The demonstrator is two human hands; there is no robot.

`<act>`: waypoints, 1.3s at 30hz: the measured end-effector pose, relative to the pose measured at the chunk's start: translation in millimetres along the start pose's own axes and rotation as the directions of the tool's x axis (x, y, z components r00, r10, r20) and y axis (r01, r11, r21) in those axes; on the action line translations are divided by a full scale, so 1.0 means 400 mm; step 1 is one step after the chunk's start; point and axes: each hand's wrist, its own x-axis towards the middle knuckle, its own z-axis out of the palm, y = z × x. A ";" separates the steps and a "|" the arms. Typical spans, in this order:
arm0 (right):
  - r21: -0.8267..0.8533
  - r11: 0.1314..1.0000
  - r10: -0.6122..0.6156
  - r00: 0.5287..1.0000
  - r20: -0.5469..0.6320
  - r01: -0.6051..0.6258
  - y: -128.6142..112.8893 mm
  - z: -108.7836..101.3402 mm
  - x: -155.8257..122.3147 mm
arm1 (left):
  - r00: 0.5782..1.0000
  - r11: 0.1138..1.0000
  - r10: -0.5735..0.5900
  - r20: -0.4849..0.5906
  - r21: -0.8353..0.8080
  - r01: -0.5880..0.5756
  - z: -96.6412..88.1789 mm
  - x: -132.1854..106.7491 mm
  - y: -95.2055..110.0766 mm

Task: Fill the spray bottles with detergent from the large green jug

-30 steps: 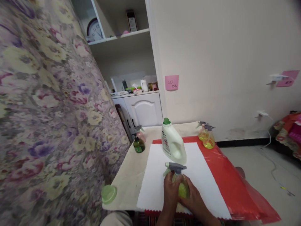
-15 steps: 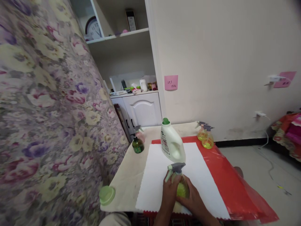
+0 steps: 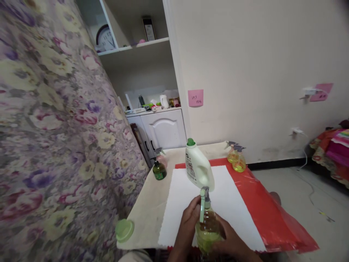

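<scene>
Low at the near edge of the table, I hold a clear spray bottle (image 3: 207, 231) between both hands. It has a grey and pale green trigger head and yellow-green liquid in its lower part. My left hand (image 3: 188, 217) is closed on its left side, fingers up by the neck behind the trigger. Around the right side and lower body curls my right hand (image 3: 230, 238); some of its fingers are hidden. Just beyond the spray bottle, a large pale green detergent jug (image 3: 198, 165) with a green cap stands upright on a white sheet (image 3: 177, 196).
Two spray bottles with yellow liquid (image 3: 239, 162) stand at the back right on red plastic (image 3: 261, 211). At the back left are a dark green pump bottle (image 3: 159, 170) and a pinkish spray bottle (image 3: 162, 159). A green lid (image 3: 124, 230) lies at the near left corner, beside a floral curtain (image 3: 68, 153).
The spray bottle has come lower and turned, so its trigger now faces me. My left hand has shifted from its front to its left side, and my right hand grips lower.
</scene>
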 end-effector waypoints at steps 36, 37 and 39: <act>-0.002 0.998 0.056 0.998 0.037 -0.056 -0.096 0.107 -0.055 | 1.000 0.967 -0.017 -0.021 -0.253 0.011 0.029 -0.113 0.085; -0.011 0.999 0.054 0.998 0.036 -0.053 -0.097 0.107 -0.056 | 1.000 0.966 -0.009 -0.021 -0.257 0.004 0.028 -0.113 0.080; -0.037 0.998 0.044 0.999 0.031 -0.043 -0.099 0.107 -0.056 | 0.999 0.963 0.012 -0.033 -0.269 -0.020 0.023 -0.110 0.067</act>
